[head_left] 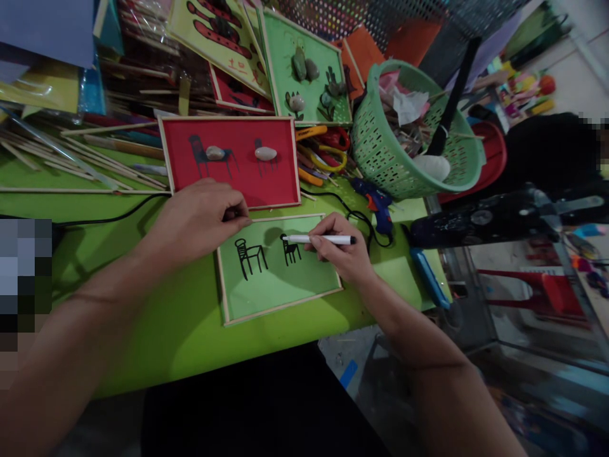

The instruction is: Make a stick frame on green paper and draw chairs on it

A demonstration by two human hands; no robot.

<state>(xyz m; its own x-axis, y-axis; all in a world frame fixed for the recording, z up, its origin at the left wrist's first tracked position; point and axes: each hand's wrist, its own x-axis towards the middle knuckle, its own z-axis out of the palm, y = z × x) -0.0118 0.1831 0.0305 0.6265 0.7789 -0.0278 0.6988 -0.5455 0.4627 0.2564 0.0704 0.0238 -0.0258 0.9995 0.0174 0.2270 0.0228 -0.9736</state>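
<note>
A green framed panel (pixel 285 292) with pale wooden strips round its edges lies on the table in front of me. Two black chairs are drawn on it, a larger one (pixel 251 257) and a smaller one (pixel 291 251). My right hand (pixel 340 244) grips a white marker (pixel 328 239) with a black end. Its tip is at the smaller chair's back. My left hand (pixel 209 212) is closed, fingers curled, on the panel's upper left corner, its thumb at the top strip. Just behind lies a red framed panel (pixel 233 184) with two drawn chairs and two stones.
Behind are more framed pictures (pixel 314 70), wooden sticks (pixel 90 158) and scissors (pixel 328 158). A green basket (pixel 409 158) of scraps stands at right, near a blue glue gun (pixel 378 203) and its black cord. The green table's (pixel 190 336) front edge is close to my lap.
</note>
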